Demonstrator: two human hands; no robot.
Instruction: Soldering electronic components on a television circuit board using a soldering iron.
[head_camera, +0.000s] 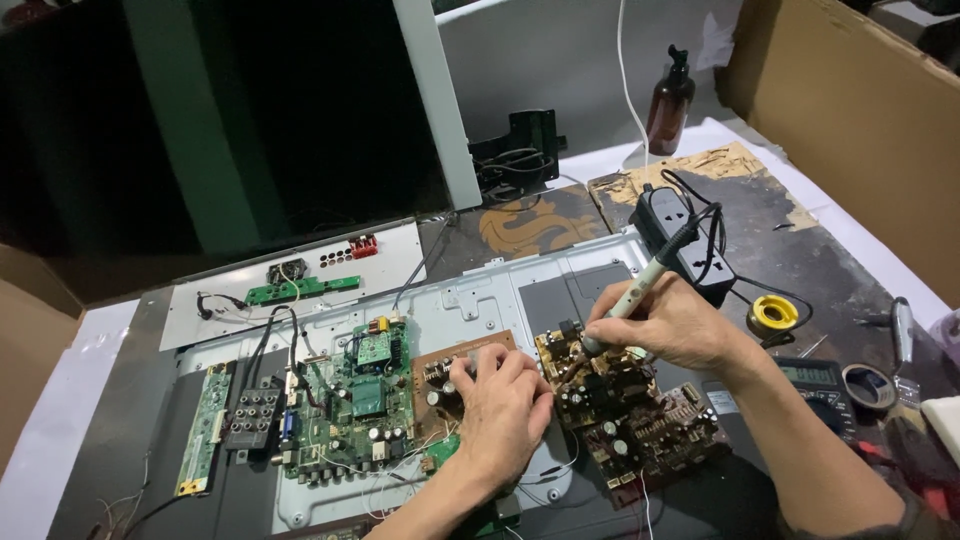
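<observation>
Centrally, right hand (672, 325) clamped around soldering iron (640, 290), tip down on brown circuit board (620, 400), centre-right of frame. Left hand (505, 400) rests curled, fingers pressing small brown board (445, 375) beside green mainboard (360, 410).

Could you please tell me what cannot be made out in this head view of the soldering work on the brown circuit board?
- Soldering iron tip: hidden between the right hand and the brown circuit board; contact with a joint cannot be told.
- What the left hand presses or holds: covered by its own fingers.
- Multimeter: partly behind the right forearm; display too small.
- Green main board parts: too small to identify.
</observation>
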